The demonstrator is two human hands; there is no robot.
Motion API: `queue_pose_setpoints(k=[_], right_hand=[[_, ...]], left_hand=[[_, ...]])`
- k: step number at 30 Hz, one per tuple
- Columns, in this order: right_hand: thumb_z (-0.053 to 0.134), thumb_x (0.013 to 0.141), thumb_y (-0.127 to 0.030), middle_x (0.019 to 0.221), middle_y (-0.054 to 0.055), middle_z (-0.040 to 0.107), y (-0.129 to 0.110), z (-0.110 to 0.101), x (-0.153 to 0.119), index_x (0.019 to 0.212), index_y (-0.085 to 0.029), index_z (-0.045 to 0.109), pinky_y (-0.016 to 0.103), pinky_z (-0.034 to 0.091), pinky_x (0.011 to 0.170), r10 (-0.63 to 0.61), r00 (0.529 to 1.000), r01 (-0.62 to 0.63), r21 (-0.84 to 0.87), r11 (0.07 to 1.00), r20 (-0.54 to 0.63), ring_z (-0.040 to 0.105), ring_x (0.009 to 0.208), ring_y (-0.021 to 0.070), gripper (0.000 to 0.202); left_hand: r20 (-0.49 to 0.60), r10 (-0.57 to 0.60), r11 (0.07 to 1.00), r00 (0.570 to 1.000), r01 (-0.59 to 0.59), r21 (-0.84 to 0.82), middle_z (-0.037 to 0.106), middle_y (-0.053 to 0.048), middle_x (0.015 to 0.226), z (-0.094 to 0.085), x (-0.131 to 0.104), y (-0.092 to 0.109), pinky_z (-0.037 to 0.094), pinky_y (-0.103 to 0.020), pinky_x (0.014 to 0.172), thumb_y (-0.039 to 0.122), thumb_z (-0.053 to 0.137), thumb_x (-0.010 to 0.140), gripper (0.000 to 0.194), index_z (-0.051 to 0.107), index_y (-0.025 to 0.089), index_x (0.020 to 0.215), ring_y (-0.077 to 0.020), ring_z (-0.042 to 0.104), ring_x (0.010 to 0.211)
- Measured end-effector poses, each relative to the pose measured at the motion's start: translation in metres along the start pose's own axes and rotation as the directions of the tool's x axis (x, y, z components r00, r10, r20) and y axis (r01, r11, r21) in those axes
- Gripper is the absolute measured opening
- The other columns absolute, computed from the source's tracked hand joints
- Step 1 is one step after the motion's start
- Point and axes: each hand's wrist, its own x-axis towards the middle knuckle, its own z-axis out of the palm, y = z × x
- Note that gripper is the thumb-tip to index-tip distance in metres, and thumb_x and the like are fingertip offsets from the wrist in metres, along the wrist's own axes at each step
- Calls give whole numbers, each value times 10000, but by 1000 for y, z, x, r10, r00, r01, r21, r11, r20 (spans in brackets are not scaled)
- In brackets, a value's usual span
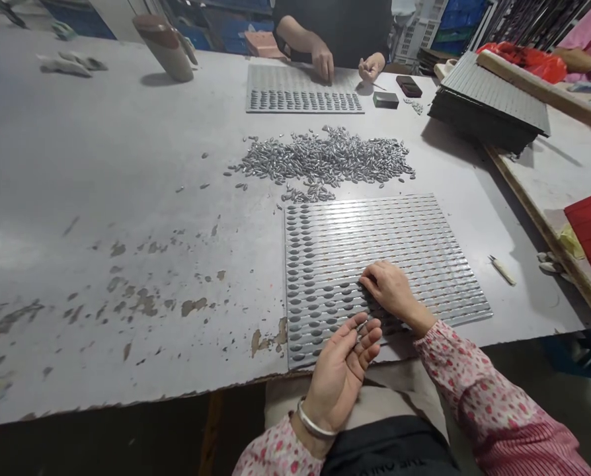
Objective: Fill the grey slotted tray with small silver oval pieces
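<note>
A grooved metal tray (375,225) lies at the table's front edge, with small grey oval pieces set in columns along its left side. Over its lower middle, my right hand (387,287) is pinched, fingertips down at the end of a row of ovals; whatever lies between them is hidden. My left hand (342,370) is palm up at the tray's front edge, fingers curled, with a small piece between thumb and index finger. Beyond the tray lies a loose heap of the same grey ovals (325,158).
Across the table, a person's hands work over a second tray (300,101). A stack of grooved plates (494,99) stands at the back right, near dark blocks (385,100). A small pointed tool (502,271) lies right of the near tray. A bottle (164,47) stands back left.
</note>
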Motion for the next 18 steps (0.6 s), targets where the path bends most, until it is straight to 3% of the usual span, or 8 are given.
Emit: queue_pose_setpoints(k=[4, 7, 10, 13, 16, 18], right_hand=[[533, 852, -265, 782, 49, 606, -2, -6, -1, 772, -182, 571, 295, 379, 715, -3, 1000, 6, 99, 995, -28, 512, 781, 181, 121], [530, 855, -276, 777, 44, 602, -8, -22, -7, 784, -177, 585, 286, 402, 699, -33, 999, 27, 336, 942, 11, 522, 757, 164, 134], [562, 840, -315, 794, 32, 608, -16, -39, -18, 867, -183, 609, 262, 424, 670, -245, 960, 119, 590, 799, 139, 533, 736, 141, 143], [591, 823, -322, 782, 24, 610, -20, -46, -29, 866, -184, 618, 258, 429, 682, -364, 919, 177, 669, 722, 150, 537, 737, 131, 147], [565, 838, -334, 743, 21, 608, -17, -40, -33, 822, -179, 618, 249, 423, 638, -281, 954, 151, 649, 746, 100, 538, 696, 126, 165], [541, 847, -353, 720, 15, 610, -7, -33, -31, 802, -178, 617, 238, 411, 586, -152, 986, 81, 626, 776, 61, 535, 648, 122, 196]], left_hand=[[-30, 36, 999, 999, -36, 10, 664, -112, 959, 2, -1, 0, 530, -199, 623, 122, 505, 844, 122, 561, 127, 952, -121, 644, 778], [-64, 64, 998, 996, -63, 24, 650, -62, 853, 2, 0, -1, 500, -168, 554, 146, 560, 816, 108, 582, 137, 922, -89, 615, 685], [-80, 89, 996, 993, -89, 2, 611, -14, 770, 1, 3, -2, 468, -147, 506, 148, 621, 771, 130, 599, 138, 899, -59, 570, 608], [-65, 82, 996, 994, -83, -18, 577, 14, 703, -1, 6, -4, 438, -137, 462, 163, 654, 745, 115, 606, 136, 846, -40, 526, 542], [-38, 68, 997, 997, -69, -24, 589, 5, 704, -2, 6, -4, 442, -141, 463, 178, 624, 772, 99, 616, 136, 861, -48, 540, 550], [4, 54, 998, 999, -54, -17, 642, -46, 827, 0, 3, -3, 502, -175, 577, 142, 582, 794, 169, 614, 130, 959, -91, 610, 691]])
